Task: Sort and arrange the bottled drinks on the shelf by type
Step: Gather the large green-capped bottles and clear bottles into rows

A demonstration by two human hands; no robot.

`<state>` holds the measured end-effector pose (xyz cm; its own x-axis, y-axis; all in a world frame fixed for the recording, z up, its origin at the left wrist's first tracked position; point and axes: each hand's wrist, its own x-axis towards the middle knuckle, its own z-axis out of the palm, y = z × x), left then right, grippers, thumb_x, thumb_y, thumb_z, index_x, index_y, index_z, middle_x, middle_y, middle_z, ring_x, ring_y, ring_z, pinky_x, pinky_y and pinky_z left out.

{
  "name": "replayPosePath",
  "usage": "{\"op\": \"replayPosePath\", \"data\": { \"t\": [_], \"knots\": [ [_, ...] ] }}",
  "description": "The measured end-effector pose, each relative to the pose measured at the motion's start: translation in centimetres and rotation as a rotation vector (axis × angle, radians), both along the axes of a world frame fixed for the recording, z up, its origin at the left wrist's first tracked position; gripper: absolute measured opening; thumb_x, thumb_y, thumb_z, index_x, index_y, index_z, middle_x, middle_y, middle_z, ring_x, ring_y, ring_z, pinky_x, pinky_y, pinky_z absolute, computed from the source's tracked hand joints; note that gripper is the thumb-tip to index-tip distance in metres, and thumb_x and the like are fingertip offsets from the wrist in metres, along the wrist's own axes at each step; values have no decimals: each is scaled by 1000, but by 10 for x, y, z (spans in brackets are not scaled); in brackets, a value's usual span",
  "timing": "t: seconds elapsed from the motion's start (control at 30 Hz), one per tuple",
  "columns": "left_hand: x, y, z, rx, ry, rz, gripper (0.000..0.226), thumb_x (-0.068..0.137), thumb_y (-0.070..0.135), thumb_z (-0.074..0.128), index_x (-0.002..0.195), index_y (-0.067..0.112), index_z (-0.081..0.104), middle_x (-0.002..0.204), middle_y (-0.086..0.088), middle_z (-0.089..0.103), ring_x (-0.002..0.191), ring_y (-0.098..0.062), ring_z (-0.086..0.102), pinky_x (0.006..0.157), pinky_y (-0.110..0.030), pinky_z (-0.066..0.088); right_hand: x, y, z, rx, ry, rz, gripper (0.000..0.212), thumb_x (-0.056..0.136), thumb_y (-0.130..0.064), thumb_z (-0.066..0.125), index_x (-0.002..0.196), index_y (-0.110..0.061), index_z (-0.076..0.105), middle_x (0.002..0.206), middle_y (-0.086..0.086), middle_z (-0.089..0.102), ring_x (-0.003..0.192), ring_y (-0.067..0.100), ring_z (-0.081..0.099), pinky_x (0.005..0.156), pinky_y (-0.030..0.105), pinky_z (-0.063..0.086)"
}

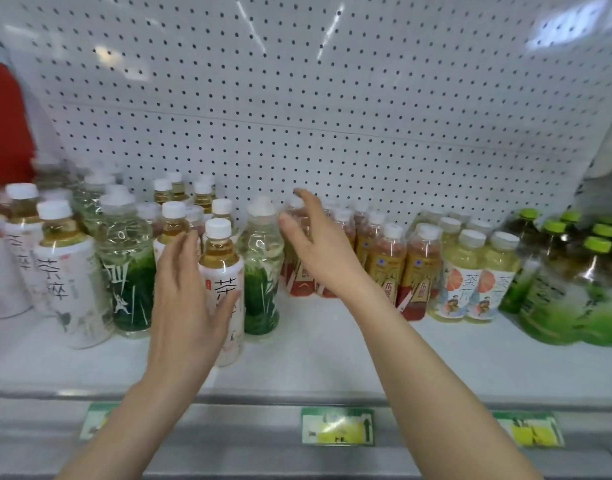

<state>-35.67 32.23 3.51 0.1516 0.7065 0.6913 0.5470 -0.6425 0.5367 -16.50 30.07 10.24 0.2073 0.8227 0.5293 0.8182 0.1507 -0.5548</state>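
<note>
Head view: our left hand [190, 299] cupped, open, round the white-labelled tea bottle [223, 289]; our right hand [318, 244], spread and empty, neared the red-labelled bottles [384, 268]; a knock could have toppled neighbours.

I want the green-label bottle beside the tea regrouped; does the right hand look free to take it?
Probably yes: the right hand is open beside the green-label bottle, whose front and right side stand clear.

Both hands (L [188, 299], R [318, 244]) spread, reaching fwd
</note>
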Motion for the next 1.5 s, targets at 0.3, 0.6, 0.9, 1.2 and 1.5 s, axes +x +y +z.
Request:
{"op": "replayPosePath", "data": {
  "t": [0.3,0.6,0.9,1.2,1.5],
  "knots": [
    [163,-18,15,-48,151,-446,74,90,28,67,152,18,29,152,-1,34,139,-16,35,110,-33,33,170,-60,-8,-238,-155,-589,52,99,-31,51,145,-13,36,128,17,56,116,34,54,92,42,44],
    [235,4,3,-299,68,-391,84,83,33,75,150,25,25,138,-5,52,126,-26,53,101,-42,45,177,-79,-22,-147,-123,-392,62,90,-37,65,142,-27,32,130,6,55,103,23,61,87,39,50],
    [179,29,-4,-268,73,-261,84,82,36,74,152,28,27,139,0,54,122,-21,56,99,-48,49,142,-41,-33,-86,-78,-260,60,96,-39,59,147,-25,31,131,9,56,119,29,55,95,39,44],
    [183,39,-2,-271,70,-286,86,82,37,75,152,25,27,145,-2,51,129,-22,51,105,-45,45,152,-30,-39,-61,-109,-281,62,86,-53,66,135,-29,35,115,5,63,102,26,63,85,47,53],
    [175,43,-2,-316,71,-374,84,83,35,74,153,27,26,146,1,51,129,-19,52,104,-45,47,137,-27,-41,-78,-251,-360,63,94,-54,54,140,-17,31,116,15,59,102,38,61,79,42,50]
  ]
}}
